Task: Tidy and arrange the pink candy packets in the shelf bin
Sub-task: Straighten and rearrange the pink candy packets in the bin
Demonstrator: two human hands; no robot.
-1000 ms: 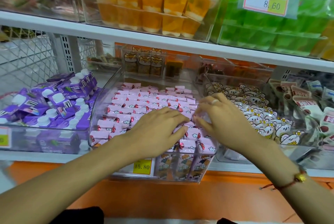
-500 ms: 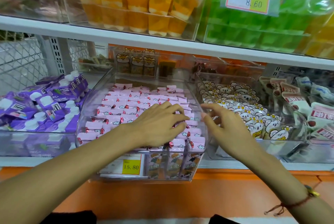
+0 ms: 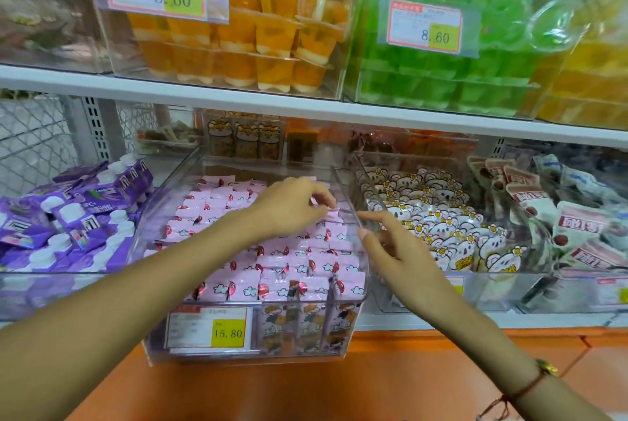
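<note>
mid-tidy: our left hand (image 3: 289, 206) pinches pink packets (image 3: 272, 261) at the clear bin's (image 3: 346, 329) right wall; right hand (image 3: 397, 250) hovers unclenched (empty). next we likely square that back row.

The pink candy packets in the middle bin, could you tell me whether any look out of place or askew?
Mostly neat rows. Near the right wall under the left hand, a few pink candy packets sit tilted and overlapping, out of line with the rest. The clear bin looks intact, and nothing has spilled outside it.
</note>
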